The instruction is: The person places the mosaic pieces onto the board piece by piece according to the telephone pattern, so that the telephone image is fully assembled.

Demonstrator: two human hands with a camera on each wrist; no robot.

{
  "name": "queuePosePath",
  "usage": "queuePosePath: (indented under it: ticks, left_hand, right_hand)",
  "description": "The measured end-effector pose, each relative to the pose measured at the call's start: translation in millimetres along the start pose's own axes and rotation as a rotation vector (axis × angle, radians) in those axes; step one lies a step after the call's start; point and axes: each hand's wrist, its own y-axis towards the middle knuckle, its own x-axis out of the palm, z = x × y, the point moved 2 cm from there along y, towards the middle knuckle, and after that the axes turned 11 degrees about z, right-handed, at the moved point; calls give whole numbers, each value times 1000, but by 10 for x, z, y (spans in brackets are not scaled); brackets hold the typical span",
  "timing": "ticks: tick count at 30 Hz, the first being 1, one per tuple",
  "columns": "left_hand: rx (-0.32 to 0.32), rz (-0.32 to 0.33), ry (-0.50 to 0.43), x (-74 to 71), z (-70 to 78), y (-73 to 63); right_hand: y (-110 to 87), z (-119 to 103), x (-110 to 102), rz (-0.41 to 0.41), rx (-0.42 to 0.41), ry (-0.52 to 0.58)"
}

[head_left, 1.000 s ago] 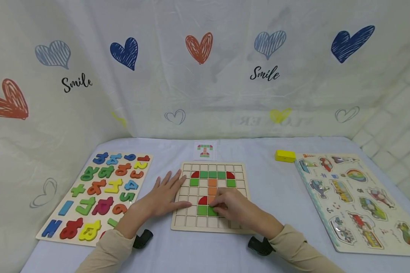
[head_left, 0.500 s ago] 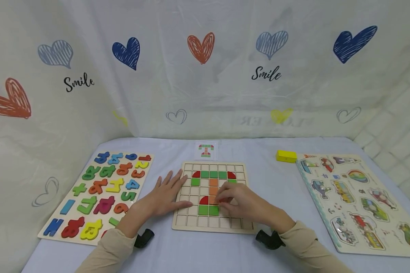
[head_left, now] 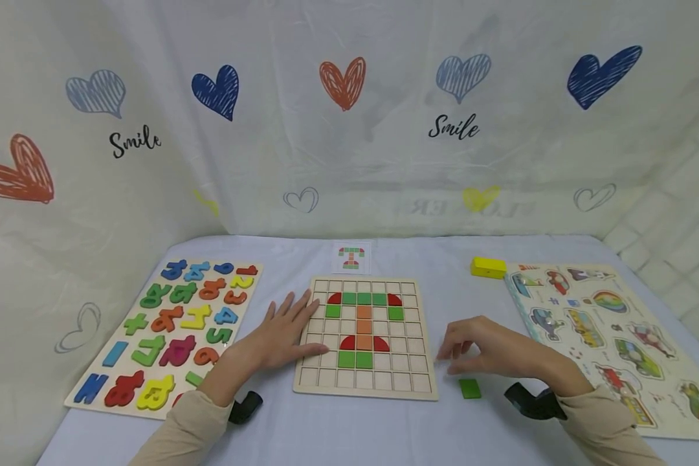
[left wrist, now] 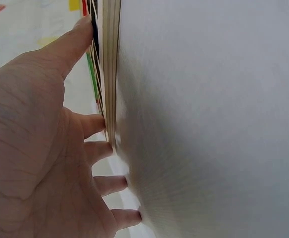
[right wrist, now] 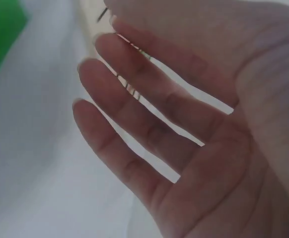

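Note:
In the head view a wooden grid board (head_left: 402,382) lies at the centre, with green and orange squares and red quarter-rounds forming a T-like pattern. My left hand (head_left: 282,336) is spread along the board's left edge; in the left wrist view its thumb and fingertips touch the board's side (left wrist: 109,74). Right of the board my right hand (head_left: 489,348) hovers with relaxed, slightly bent fingers and nothing in them. Just below it, a loose green square tile (head_left: 469,388) lies on the cloth. The right wrist view shows that green tile (right wrist: 3,32) blurred beyond the fingers (right wrist: 129,119).
A pattern card (head_left: 351,257) lies behind the board. On the left is a number puzzle board (head_left: 113,317), partly under the left arm. At the right, a picture puzzle board (head_left: 588,349) lies partly behind the right arm, near a yellow block (head_left: 488,267).
My right hand has left the grid board and moved right, over the cloth. A red quarter-round now shows right of the lower orange square, and the loose green tile is uncovered. My left hand stays put.

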Motion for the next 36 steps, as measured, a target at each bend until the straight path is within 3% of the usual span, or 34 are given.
queuePosePath:
  ticks: [4, 10, 28, 36]
  left_hand:
    - [-2, 0, 2, 4, -2, 1]
    - [-8, 8, -1, -5, -8, 5]
    - [-2, 7, 0, 7, -9, 1]
    - [0, 4, 0, 11, -13, -1]
  right_hand:
    - [-178, 130, -3, -31, 22, 46]
    - [-327, 232, 8, -34, -17, 81]
    - [-285, 201, 53, -17, -14, 45]
    - [-281, 168, 56, -9, 30, 61]
